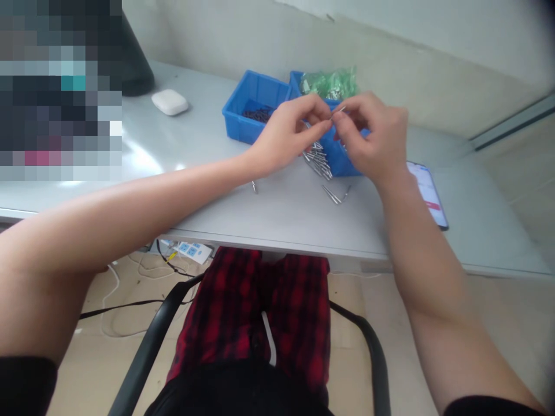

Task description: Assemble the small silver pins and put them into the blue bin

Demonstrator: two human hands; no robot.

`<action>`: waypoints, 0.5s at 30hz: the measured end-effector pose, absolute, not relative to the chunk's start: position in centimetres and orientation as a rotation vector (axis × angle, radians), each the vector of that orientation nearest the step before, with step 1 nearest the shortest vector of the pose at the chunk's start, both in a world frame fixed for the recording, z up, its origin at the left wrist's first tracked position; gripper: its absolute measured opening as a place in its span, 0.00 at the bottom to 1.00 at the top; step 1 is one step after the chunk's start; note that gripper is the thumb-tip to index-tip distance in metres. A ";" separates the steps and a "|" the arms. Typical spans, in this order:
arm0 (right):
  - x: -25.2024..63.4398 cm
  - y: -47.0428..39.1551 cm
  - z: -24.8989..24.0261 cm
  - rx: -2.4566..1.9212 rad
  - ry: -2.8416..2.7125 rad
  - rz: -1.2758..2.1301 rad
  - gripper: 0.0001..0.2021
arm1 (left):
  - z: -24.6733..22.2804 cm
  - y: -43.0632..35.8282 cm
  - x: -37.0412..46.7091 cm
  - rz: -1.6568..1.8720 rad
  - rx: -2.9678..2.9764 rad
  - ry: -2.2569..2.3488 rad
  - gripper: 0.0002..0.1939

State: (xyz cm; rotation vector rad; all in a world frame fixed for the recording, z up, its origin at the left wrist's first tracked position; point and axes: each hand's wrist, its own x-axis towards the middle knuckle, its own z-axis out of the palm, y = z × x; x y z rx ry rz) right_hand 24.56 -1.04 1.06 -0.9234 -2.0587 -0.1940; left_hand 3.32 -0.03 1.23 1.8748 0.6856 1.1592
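Note:
My left hand (291, 130) and my right hand (375, 136) meet above the blue bins, fingertips pinched together. Between them is a thin silvery metal pin (341, 110), gripped by both; its lower end is hidden by the fingers. Below my hands a pile of similar metal pins (319, 162) lies on the table, against the front blue bin (347, 162). A few loose metal pins (332, 195) lie nearer the table's edge, and another single pin (254, 187) rests by my left forearm.
A blue bin (236, 124) with dark small parts (258, 114) stands at the left. Behind my hands, another blue bin (295, 81) holds green plastic bags (332, 84). A phone (429, 196) lies beside my right forearm. A white case (169, 102) sits farther left, near a dark object (134, 63).

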 end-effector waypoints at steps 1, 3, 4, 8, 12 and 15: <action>24.5 -1.2 1.1 -0.966 -2.058 -0.192 0.27 | 1.2 0.0 3.3 1.157 1.897 0.681 0.14; 24.4 -1.6 1.4 -1.049 -2.047 -0.195 0.24 | 1.3 0.0 3.3 1.162 1.918 0.684 0.13; 24.4 -1.8 1.5 -1.074 -2.044 -0.197 0.23 | 1.3 0.0 3.3 1.163 1.905 0.692 0.13; 24.1 -2.1 1.7 -1.052 -2.047 -0.221 0.23 | 1.0 0.1 3.2 1.134 1.834 0.691 0.17; 24.0 -1.8 1.6 -0.942 -2.046 -0.254 0.22 | 1.1 0.0 3.0 1.091 1.878 0.712 0.16; 24.0 -1.7 1.6 -0.899 -2.028 -0.266 0.19 | 1.3 -0.1 2.8 1.077 1.914 0.728 0.15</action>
